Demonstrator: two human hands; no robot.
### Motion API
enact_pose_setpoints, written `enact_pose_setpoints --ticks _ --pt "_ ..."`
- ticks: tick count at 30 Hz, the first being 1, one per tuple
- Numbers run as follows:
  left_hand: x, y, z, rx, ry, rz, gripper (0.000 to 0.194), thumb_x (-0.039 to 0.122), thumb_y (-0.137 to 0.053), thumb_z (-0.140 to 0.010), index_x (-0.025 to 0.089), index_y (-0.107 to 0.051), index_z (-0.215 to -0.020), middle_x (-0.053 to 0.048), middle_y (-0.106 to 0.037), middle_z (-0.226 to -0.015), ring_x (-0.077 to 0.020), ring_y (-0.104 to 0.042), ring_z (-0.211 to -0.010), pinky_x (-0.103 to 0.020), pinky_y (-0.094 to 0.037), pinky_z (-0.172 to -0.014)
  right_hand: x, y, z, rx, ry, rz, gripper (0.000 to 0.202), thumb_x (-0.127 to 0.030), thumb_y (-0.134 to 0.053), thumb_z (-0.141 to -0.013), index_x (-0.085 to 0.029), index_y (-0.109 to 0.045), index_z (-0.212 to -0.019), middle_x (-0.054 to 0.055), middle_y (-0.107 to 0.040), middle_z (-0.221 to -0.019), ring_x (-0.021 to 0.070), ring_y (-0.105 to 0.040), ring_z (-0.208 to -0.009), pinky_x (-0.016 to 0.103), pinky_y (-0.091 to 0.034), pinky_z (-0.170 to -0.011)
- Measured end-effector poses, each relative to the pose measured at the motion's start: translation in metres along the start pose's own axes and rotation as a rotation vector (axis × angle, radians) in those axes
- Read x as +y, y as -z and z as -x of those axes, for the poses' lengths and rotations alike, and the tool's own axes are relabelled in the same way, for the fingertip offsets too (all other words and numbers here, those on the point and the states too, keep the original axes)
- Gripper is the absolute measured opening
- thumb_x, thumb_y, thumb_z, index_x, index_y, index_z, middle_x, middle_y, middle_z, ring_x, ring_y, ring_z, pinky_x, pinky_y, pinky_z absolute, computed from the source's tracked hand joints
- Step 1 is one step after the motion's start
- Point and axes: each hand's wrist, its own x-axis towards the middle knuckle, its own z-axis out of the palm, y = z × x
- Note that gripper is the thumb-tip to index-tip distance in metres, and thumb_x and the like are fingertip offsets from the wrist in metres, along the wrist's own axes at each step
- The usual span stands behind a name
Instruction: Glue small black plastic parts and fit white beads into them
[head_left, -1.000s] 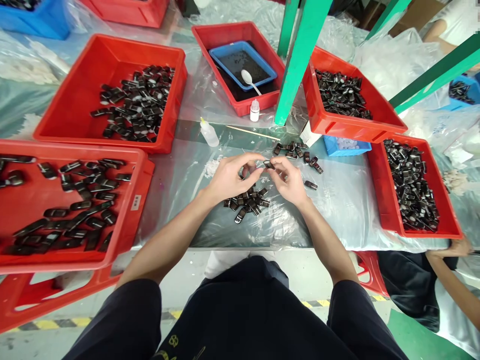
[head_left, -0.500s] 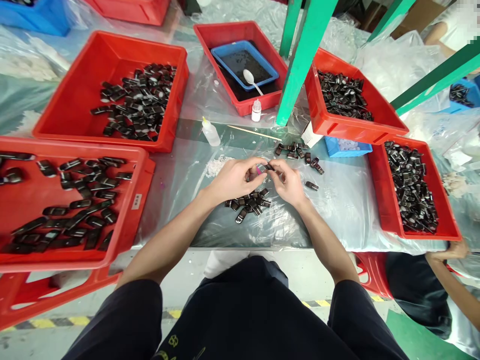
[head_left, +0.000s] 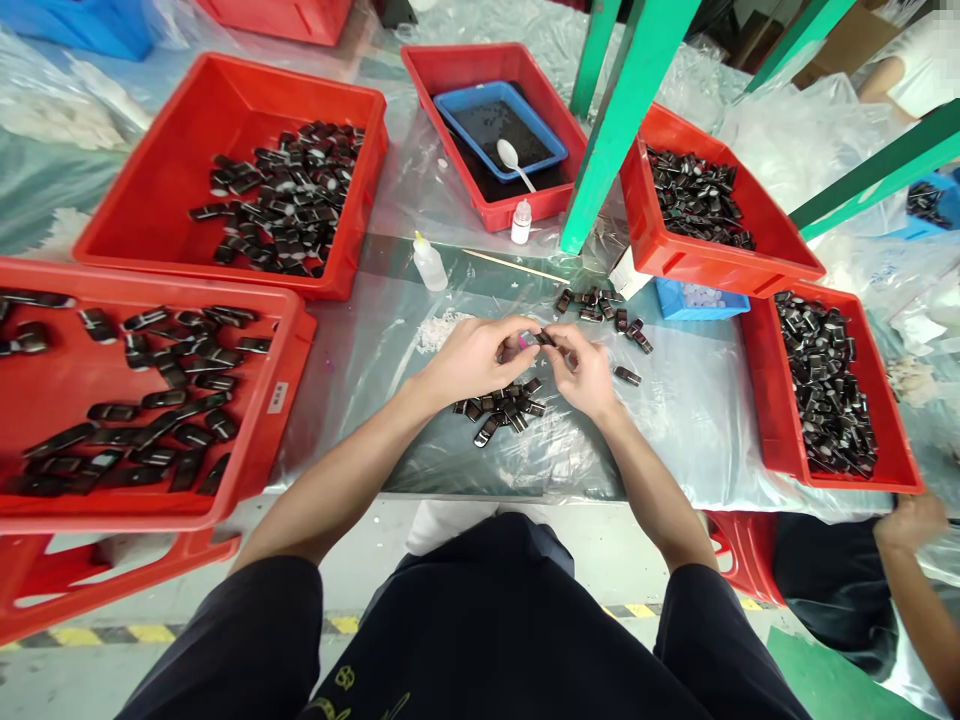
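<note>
Between the fingertips of both hands is a small dark glossy part [head_left: 546,339], much of it covered by the fingers. My left hand [head_left: 480,355] is closed on its left end, with something pink showing at the fingertips. My right hand [head_left: 583,370] pinches the other end. Just below the hands lies a pile of similar dark parts [head_left: 504,408] on the plastic-covered table. More loose dark parts [head_left: 592,302] sit behind the right hand, and a single one [head_left: 627,376] lies to its right. White crumpled scraps [head_left: 439,330] lie behind the left hand.
Red bins of dark parts stand left [head_left: 292,310], back left [head_left: 225,255], back right [head_left: 735,262] and right [head_left: 896,470]. A squeeze bottle [head_left: 429,265], a thin stick [head_left: 514,265] and a small bottle [head_left: 520,222] are ahead. A green post [head_left: 615,130] rises behind. A co-worker's hand [head_left: 911,520] is at right.
The view has shifted slightly. My hands stay together on the small dark part, which has turned a little. At the right, the co-worker's hand has moved.
</note>
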Motion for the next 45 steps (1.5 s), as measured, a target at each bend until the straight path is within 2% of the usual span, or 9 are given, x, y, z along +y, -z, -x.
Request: enact_pose_setpoints --ticks 5,14,17,21,25,28,33,38,45 --pt "-0.001 0.005 -0.001 0.085 -0.024 0.063 0.028 0.031 -0.067 -0.095 0.021 -0.074 -0.12 0.003 -0.069 -0.073 -0.0107 -0.056 -0.058 -0.026 -0.049 -0.064 0.001 -0.001 -0.001 0.01 -0.071 -0.125 0.019 -0.038 -0.058 -0.104 -0.023 -0.063 -0.115 0.002 -0.073 -0.089 0.0143 -0.057 -0.064 0.03 -0.044 -0.06" --pt "-0.003 -0.005 0.001 0.195 -0.188 0.11 0.043 0.019 -0.072 -0.092 0.023 -0.067 -0.135 -0.008 -0.081 -0.115 -0.0194 -0.077 -0.099 -0.034 -0.06 -0.088 -0.004 -0.001 -0.002 -0.038 -0.055 -0.223 0.018 -0.037 -0.058 -0.105 -0.025 -0.063 -0.116 0.006 -0.073 -0.105 0.0165 -0.065 -0.076 0.033 -0.053 -0.066" --pt "-0.005 -0.01 0.001 0.221 -0.196 0.107 0.037 0.02 -0.07 -0.095 0.023 -0.068 -0.132 -0.007 -0.082 -0.113 -0.0191 -0.078 -0.099 -0.034 -0.06 -0.087 -0.004 -0.001 -0.001 -0.05 -0.048 -0.216 0.018 -0.039 -0.059 -0.105 -0.025 -0.062 -0.116 0.004 -0.073 -0.096 0.0153 -0.061 -0.068 0.032 -0.049 -0.061" --pt "-0.01 -0.009 -0.002 0.231 -0.064 0.16 0.036 0.027 -0.07 -0.098 0.022 -0.066 -0.133 -0.008 -0.083 -0.113 -0.0176 -0.078 -0.095 -0.028 -0.056 -0.071 -0.005 -0.002 0.001 -0.075 -0.07 -0.229 0.03 -0.047 -0.063 -0.104 -0.023 -0.064 -0.122 0.002 -0.075 -0.085 0.0134 -0.054 -0.059 0.032 -0.044 -0.057" --pt "-0.014 -0.008 -0.004 0.195 0.001 0.273 0.044 0.036 -0.071 -0.099 0.023 -0.062 -0.14 -0.011 -0.082 -0.121 -0.0186 -0.078 -0.1 -0.027 -0.056 -0.07 -0.005 -0.002 -0.001 -0.098 -0.118 -0.379 0.048 -0.061 -0.066 -0.1 -0.02 -0.067 -0.126 0.003 -0.077 -0.084 0.0119 -0.055 -0.059 0.031 -0.05 -0.06" --pt "-0.016 -0.01 -0.005 0.202 0.019 0.35 0.044 0.044 -0.073 -0.098 0.023 -0.066 -0.136 -0.009 -0.083 -0.112 -0.0169 -0.077 -0.091 -0.027 -0.056 -0.069 -0.004 -0.001 -0.003 -0.122 -0.144 -0.518 0.058 -0.069 -0.071 -0.094 -0.019 -0.071 -0.125 0.003 -0.079 -0.087 0.0114 -0.058 -0.06 0.03 -0.053 -0.061" --pt "-0.024 -0.014 -0.008 0.247 0.139 0.515 0.048 0.051 -0.084 -0.088 0.022 -0.071 -0.124 -0.005 -0.081 -0.097 -0.0149 -0.076 -0.082 -0.025 -0.057 -0.068 0.0 0.002 -0.005 -0.129 -0.171 -0.682 0.054 -0.064 -0.078 -0.091 -0.025 -0.076 -0.128 0.004 -0.083 -0.094 0.0103 -0.059 -0.061 0.026 -0.048 -0.054" --pt "-0.025 -0.017 -0.01 0.247 0.216 0.641 0.045 0.048 -0.089 -0.082 0.023 -0.073 -0.116 -0.001 -0.078 -0.088 -0.0149 -0.074 -0.08 -0.026 -0.058 -0.07 -0.001 0.005 -0.006 -0.078 -0.183 -0.711 0.043 -0.059 -0.079 -0.093 -0.029 -0.08 -0.124 0.003 -0.083 -0.093 0.011 -0.061 -0.061 0.026 -0.042 -0.05" --pt "-0.016 -0.018 -0.009 0.164 0.235 0.686 0.031 0.043 -0.088 -0.08 0.02 -0.074 -0.095 -0.002 -0.077 -0.088 -0.0144 -0.072 -0.077 -0.027 -0.057 -0.069 -0.001 0.004 -0.01 -0.003 -0.169 -0.683 0.049 -0.068 -0.075 -0.093 -0.026 -0.082 -0.118 0.003 -0.08 -0.084 0.0108 -0.058 -0.057 0.025 -0.037 -0.045"
